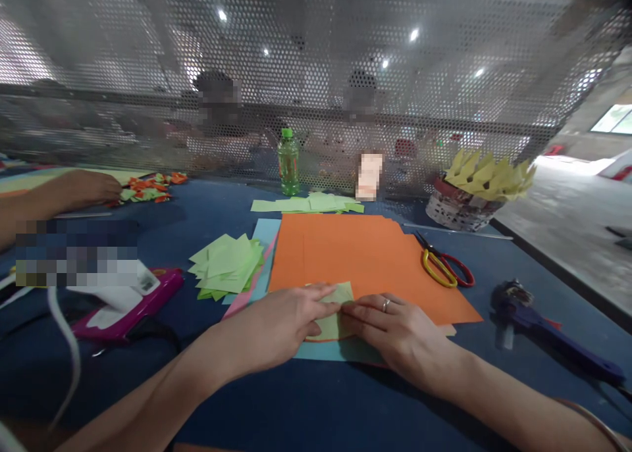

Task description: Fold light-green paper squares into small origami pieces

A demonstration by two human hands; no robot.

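A small light-green paper square (336, 322) lies under both hands, over a stack of coloured sheets. My left hand (289, 320) rests on its left part with fingers stretched and slightly apart, the fingertips pressing on the paper. From the right, my right hand (399, 327), with a ring on one finger, has its fingers pressed together on the square's right edge; its thumb is hidden. Beneath are a large orange sheet (345, 248) and a light-blue sheet (340, 351). A pile of green paper squares (224, 264) sits left of the stack.
Scissors (447, 268) lie on the orange sheet's right side, near a dark-blue glue gun (557, 337). Behind are green strips (311, 203), a bottle (289, 164) and a basket with yellow paper points (467, 202). Left are a magenta-edged object (170, 287), paper scraps (148, 187) and another person's hand (93, 187).
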